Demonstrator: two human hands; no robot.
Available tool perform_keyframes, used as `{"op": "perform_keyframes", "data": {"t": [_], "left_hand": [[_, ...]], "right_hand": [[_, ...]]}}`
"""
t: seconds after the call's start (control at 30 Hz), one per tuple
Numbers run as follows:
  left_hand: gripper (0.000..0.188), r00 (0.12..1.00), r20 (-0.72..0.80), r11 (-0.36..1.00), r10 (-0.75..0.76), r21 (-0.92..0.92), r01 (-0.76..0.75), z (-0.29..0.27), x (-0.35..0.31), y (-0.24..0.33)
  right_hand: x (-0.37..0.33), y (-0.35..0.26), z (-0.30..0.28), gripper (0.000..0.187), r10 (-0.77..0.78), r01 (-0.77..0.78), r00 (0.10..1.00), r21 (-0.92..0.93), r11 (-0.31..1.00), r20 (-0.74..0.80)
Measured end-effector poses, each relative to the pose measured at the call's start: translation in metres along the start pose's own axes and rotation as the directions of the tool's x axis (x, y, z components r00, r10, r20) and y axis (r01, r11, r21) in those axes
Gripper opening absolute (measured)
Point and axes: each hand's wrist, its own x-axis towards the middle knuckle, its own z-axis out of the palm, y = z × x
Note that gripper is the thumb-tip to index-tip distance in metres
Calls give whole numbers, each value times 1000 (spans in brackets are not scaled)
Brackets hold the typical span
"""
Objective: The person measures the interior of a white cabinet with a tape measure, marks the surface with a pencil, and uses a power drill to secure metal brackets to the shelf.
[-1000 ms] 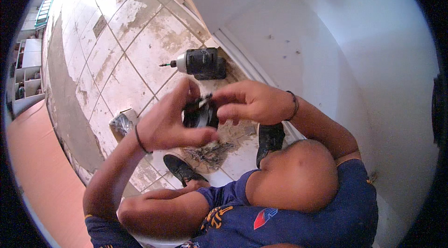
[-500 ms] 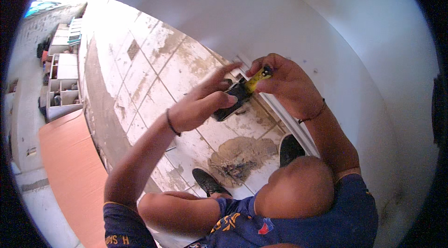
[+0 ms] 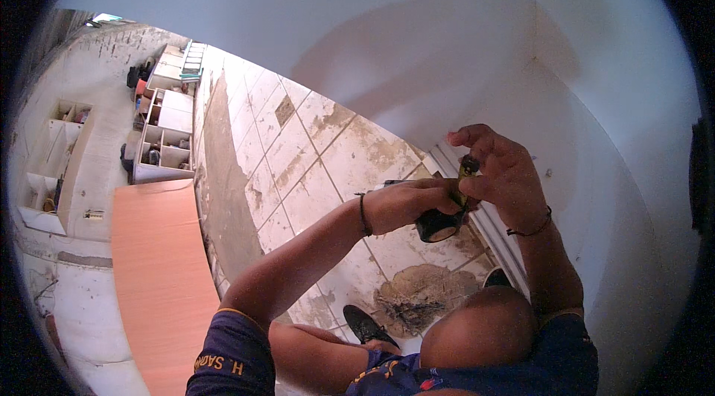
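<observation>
My left hand is closed over a black-cased tape measure, its back turned up so that most of the case is covered. From the case sticks out a short yellow blade with a dark tip. My right hand has its thumb against that blade and seems to pinch it, while the index finger stretches away toward the wall. Both hands are close together, in front of the pale wall's foot.
A white wall rises close at the right, with a ridged white strip along its foot. Stained white tiles cover the floor. An orange-pink board and white shelf units stand at the left. My bent knee is below my hands.
The view has swung, and my hands appear farther right and lower. My left hand has turned over the tape measure's case. My right index finger has lifted away from the blade.
</observation>
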Motion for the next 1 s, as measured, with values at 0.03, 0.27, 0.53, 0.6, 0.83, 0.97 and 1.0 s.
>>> {"op": "perform_keyframes", "data": {"t": [0.03, 0.27, 0.53, 0.6, 0.83, 0.97, 1.0], "left_hand": [[42, 1000, 16, 999, 10, -39, -9, 0, 0, -2], [47, 981, -117, 983, 157, -82, -167, 15, 8, -5], [52, 925, -244, 956, 292, 104, -274, 15, 15, -1], [49, 898, -302, 939, 319, -26, -342, 21, 10, 5], [53, 920, -219, 943, 326, 7, -333, 21, -4, 12], [50, 920, -177, 936, 350, 98, -337, 22, 3, 15], [48, 915, -184, 932, 360, 118, -343, 22, 7, 14]], "right_hand": [[0, -5, 0, 30, 30, -30, 1000, 1, 1000, 2], [-6, 5, -2, 19, 24, -20, 997, 65, 998, -69], [-9, 1, -5, 24, 90, -102, 978, -53, 993, -188], [-7, 5, -3, 24, 54, -88, 977, -159, 983, -208], [-9, 8, -4, 27, 212, -229, 963, -94, 969, -166], [-14, 19, -6, 25, 22, -94, 974, -316, 944, -225], [-15, 19, -5, 22, 3, -63, 976, -266, 962, -218]]}}
